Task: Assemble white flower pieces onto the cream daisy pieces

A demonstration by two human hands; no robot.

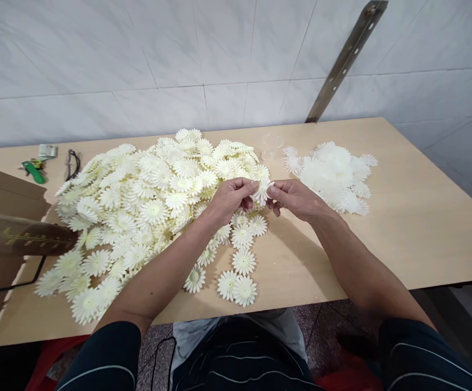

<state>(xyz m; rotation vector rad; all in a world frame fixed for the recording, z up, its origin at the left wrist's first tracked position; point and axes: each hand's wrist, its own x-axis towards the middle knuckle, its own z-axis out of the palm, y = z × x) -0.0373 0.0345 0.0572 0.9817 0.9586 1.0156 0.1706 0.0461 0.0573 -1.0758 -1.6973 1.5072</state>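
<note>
Between my two hands, above the table, is a pale artificial flower head (pixel 262 191). My left hand (pixel 236 195) pinches its left side between thumb and fingers. On the other side, my right hand (pixel 290 196) grips the edge with thumb and forefinger. A large heap of cream-yellow artificial flower heads (pixel 154 209) spreads to the left and beneath my left hand. Several single flower heads (pixel 244 262) lie nearer the front edge. Beyond my right hand sits a smaller pile of whiter flower pieces (pixel 335 171).
A clear plastic container (pixel 272 145) stands near the wall. Eyeglasses (pixel 73 164), a green-handled tool (pixel 34 171) and a small box (pixel 48 151) lie at the back left. A brown-tinted bottle (pixel 24 234) juts in beside cardboard (pixel 5 198). A metal bracket (pixel 345 62) leans against the tiled wall.
</note>
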